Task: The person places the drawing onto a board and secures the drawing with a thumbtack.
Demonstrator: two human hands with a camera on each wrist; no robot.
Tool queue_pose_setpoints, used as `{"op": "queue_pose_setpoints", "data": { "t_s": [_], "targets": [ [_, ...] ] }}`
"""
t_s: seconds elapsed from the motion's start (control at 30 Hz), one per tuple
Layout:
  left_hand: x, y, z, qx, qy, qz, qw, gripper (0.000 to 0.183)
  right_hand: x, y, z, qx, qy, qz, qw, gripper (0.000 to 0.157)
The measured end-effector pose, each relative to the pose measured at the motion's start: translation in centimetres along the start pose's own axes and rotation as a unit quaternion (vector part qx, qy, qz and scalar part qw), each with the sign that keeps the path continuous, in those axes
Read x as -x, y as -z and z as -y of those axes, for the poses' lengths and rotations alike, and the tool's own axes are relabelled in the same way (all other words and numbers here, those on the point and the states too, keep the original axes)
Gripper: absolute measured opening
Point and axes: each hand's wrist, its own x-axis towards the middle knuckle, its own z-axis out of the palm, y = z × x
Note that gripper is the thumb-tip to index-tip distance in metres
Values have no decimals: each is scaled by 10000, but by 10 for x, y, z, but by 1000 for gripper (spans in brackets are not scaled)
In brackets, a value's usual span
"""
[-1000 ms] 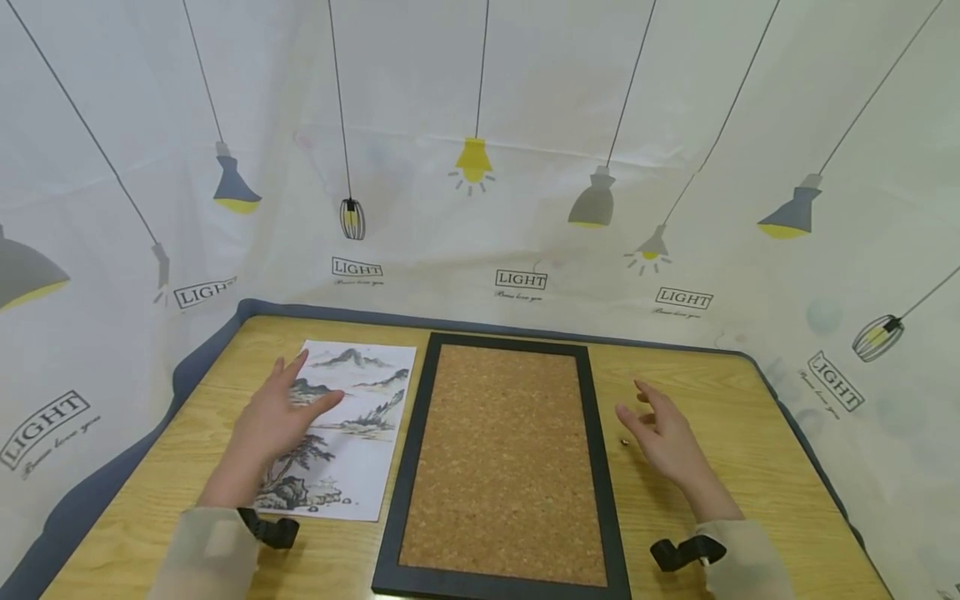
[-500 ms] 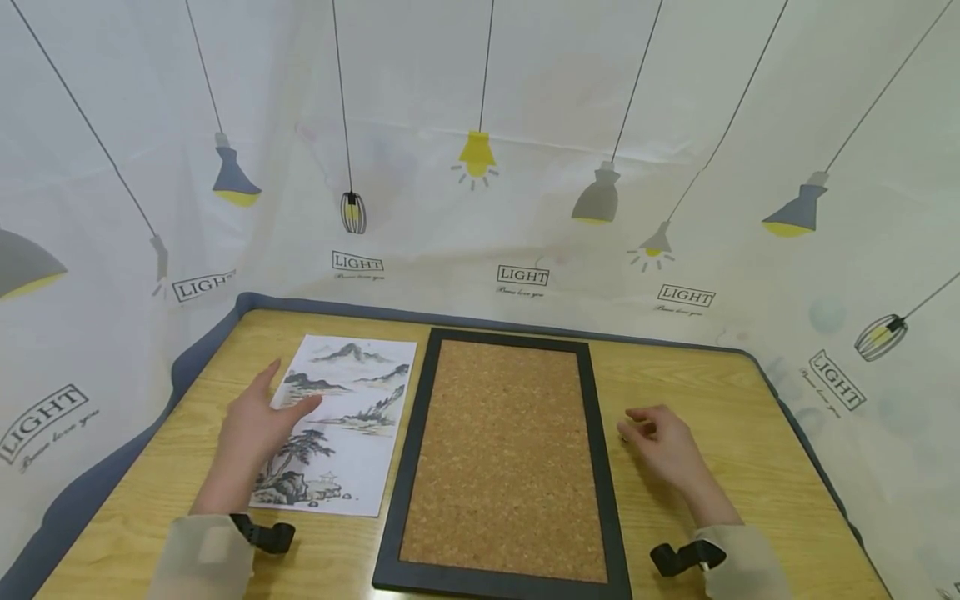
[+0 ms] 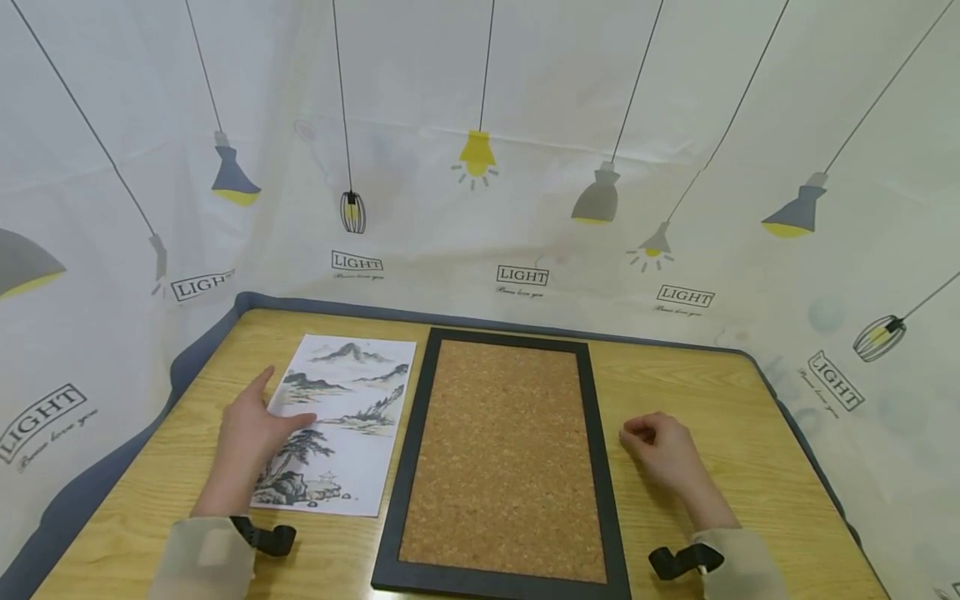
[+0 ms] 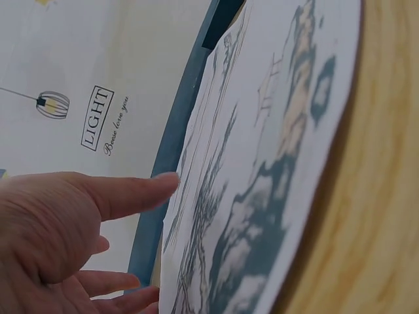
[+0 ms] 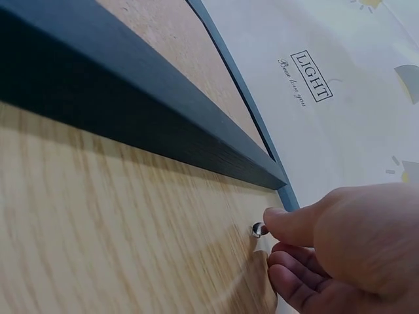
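My right hand is low over the table right of the corkboard, thumb and forefinger together. In the right wrist view the thumb and forefinger pinch a small shiny silver pin close to the wood; in the head view the fingers hide it. My left hand hovers with fingers spread at the left edge of a paper sheet printed with an ink landscape, its thumb reaching over the picture. The corkboard, brown cork in a black frame, lies flat between the two hands.
The pale wooden table has a dark blue border along its back and sides. Behind it hangs a white curtain printed with lamps and words. Each wrist wears a black camera mount.
My right hand has lowered and its thumb and forefinger have closed on the pin that lay on the table. My left hand has drawn back a little left and toward me.
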Motion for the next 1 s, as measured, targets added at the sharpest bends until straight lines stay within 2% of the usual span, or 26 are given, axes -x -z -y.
{"op": "queue_pose_setpoints", "data": {
  "t_s": [0.43,0.67,0.8,1.0],
  "targets": [
    [2,-2,2,231,134,-123,9996,115,1,-3,1,31,181,-109,9998,4],
    [2,-1,4,141,176,-49,9997,110,0,-4,0,89,118,-90,9999,4],
    [2,-1,5,127,296,14,9995,104,0,-4,0,58,1,-96,9999,5],
    [2,1,11,384,478,161,9980,85,1,-1,1,-31,-53,-173,9998,6]
  ]
}}
